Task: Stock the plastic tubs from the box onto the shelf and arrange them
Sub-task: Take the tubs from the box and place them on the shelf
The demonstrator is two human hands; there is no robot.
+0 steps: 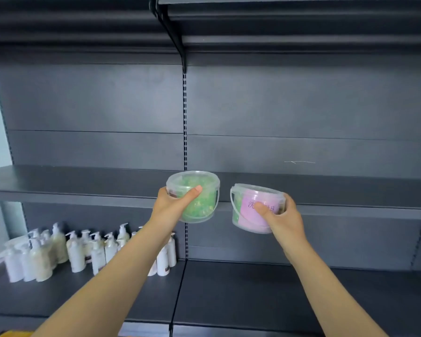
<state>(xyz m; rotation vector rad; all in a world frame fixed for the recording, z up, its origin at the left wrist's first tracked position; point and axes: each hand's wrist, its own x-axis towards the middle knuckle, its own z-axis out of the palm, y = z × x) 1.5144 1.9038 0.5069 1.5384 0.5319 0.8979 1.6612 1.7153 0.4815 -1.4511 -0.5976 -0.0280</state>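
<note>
Dark grey metal shelving fills our view, with a slotted upright (185,132) running down the back panel between our two hands. We hold both arms out toward the middle shelf (83,183), whose front edge runs level with our hands.

Our left hand (173,203) grasps a clear plastic tub of green beads (197,198) from its left side, thumb laid across the front wall and fingers hidden behind. This tub is lidded and roughly upright, and it overlaps the shelf's front edge; we cannot tell whether its base touches the shelf.

Our right hand (281,216) grasps a second clear tub with a pink label (253,210) from its right side, thumb pressed on the label and fingers wrapped round the back. This tub tilts with its top leaning away from us, sits slightly lower than the left one, and is held in front of the shelf edge. Its thin clear handle hangs down on the side facing the left hand. The label carries printed characters partly covered by the thumb. The two tubs are near each other but apart.

Below and left of our left forearm, white pump bottles (83,251) stand grouped on the lower shelf (253,288). Beneath our right forearm that shelf is bare.
</note>
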